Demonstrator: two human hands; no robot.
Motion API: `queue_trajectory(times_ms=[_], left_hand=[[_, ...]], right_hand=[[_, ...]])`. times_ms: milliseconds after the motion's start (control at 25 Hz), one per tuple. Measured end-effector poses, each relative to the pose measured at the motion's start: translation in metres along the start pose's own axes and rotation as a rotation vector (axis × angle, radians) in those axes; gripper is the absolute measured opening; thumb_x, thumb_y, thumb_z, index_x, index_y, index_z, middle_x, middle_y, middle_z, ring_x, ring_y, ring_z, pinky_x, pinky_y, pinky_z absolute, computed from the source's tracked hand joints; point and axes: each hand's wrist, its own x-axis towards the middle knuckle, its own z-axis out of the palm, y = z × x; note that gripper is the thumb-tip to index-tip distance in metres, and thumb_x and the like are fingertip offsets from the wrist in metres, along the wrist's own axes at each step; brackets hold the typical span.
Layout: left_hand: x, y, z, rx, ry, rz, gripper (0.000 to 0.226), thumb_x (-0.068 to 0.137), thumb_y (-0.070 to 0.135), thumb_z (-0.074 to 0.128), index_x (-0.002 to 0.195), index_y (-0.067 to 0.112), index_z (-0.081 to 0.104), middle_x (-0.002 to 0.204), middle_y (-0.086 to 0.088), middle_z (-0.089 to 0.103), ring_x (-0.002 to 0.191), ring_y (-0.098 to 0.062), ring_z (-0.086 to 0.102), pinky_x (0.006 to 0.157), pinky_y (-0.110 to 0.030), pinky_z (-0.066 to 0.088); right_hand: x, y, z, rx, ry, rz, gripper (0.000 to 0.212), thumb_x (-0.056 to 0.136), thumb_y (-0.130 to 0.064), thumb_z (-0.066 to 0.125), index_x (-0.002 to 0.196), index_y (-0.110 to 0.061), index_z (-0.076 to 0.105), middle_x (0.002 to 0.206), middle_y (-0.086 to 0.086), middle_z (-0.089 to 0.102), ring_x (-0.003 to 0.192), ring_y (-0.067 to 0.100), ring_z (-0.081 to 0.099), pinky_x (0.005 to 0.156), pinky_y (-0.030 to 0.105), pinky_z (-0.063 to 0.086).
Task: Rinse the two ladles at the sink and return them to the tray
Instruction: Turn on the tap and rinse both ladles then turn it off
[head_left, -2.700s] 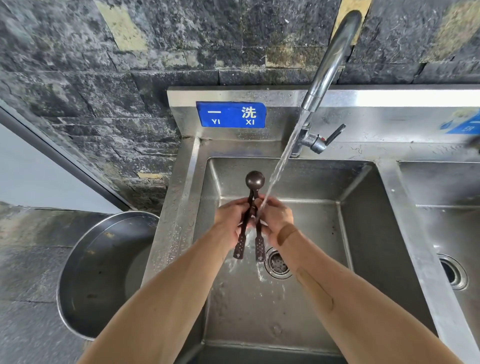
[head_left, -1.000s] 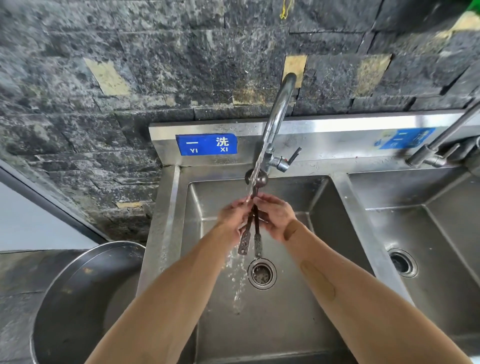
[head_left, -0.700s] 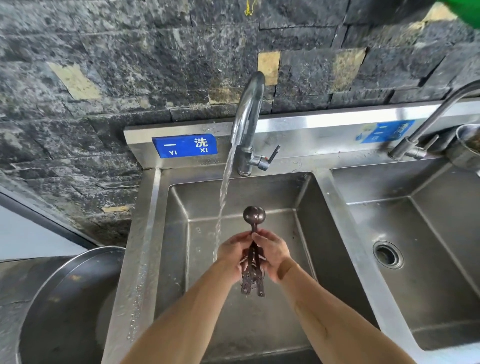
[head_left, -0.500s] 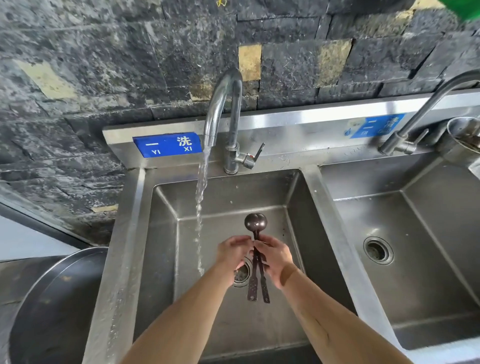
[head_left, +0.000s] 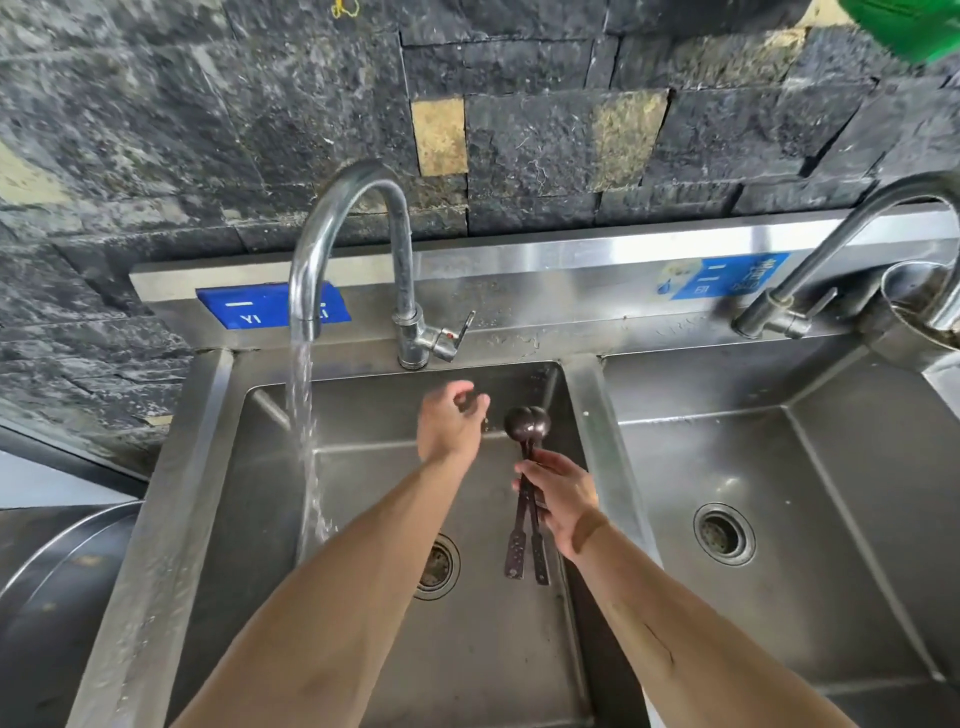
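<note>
Brown ladles (head_left: 525, 488) hang bowls-up in the right hand (head_left: 563, 499), gripped mid-handle over the sink (head_left: 582, 395), away from the water. Left hand (head_left: 451, 421) is loose w/ nothing in it, prob. going for the tap lever (head_left: 454, 335).

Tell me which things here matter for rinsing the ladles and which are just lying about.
In the job:
two ladles, held together in the right hand
left hand, free, near the tap lever
running tap
left sink basin

Just there:
right basin
second tap
large metal bowl
blue sign
</note>
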Motion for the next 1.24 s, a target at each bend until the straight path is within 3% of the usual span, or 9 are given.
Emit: queue_trajectory(times_ms=[160,360,600,840,1240], left_hand=[[0.045,0.034,0.005,0.097,0.165,0.099,0.043,0.086,0.037,0.067,0.123,0.016,0.059,0.123,-0.013,0.058,0.110,-0.028,0.057,0.091,-0.037,0.047],[0.074,0.054,0.005,0.216,0.162,0.067,0.032,0.089,0.033,0.062,0.116,0.017,0.059,0.120,-0.012,0.058,0.105,-0.031,0.060,0.079,-0.037,0.049],[0.082,0.052,0.005,0.282,0.174,0.037,0.024,0.091,0.034,0.058,0.102,0.014,0.063,0.106,-0.013,0.069,0.100,-0.033,0.064,0.068,-0.032,0.039],[0.083,0.051,-0.001,0.315,0.176,0.085,0.027,0.093,0.032,0.056,0.099,0.007,0.065,0.101,-0.018,0.072,0.097,-0.038,0.065,0.075,-0.038,0.049],[0.095,0.055,-0.010,0.107,0.198,-0.051,0.033,0.089,0.038,0.061,0.099,0.008,0.073,0.103,-0.015,0.074,0.103,-0.033,0.066,0.084,-0.035,0.050]], right_hand=[[0.021,-0.025,-0.014,-0.009,-0.027,-0.031,0.017,0.082,-0.011,0.073,0.097,-0.019,0.072,0.090,0.005,0.077,0.080,0.017,0.072,0.063,0.024,0.052],[0.041,-0.039,-0.016,-0.008,-0.039,-0.026,0.025,0.082,-0.012,0.074,0.106,-0.018,0.071,0.085,0.002,0.078,0.089,0.022,0.072,0.078,0.037,0.044],[0.051,-0.045,-0.012,0.005,-0.072,-0.028,0.018,0.082,-0.011,0.073,0.098,-0.021,0.072,0.076,0.000,0.077,0.083,0.021,0.071,0.076,0.036,0.045],[0.051,-0.043,-0.009,0.032,-0.103,-0.024,0.017,0.083,-0.010,0.073,0.095,-0.021,0.070,0.074,0.000,0.077,0.074,0.019,0.070,0.069,0.034,0.045],[0.047,-0.040,-0.009,0.046,-0.117,-0.008,0.021,0.083,-0.008,0.073,0.102,-0.016,0.070,0.084,0.005,0.076,0.078,0.022,0.070,0.059,0.029,0.047]])
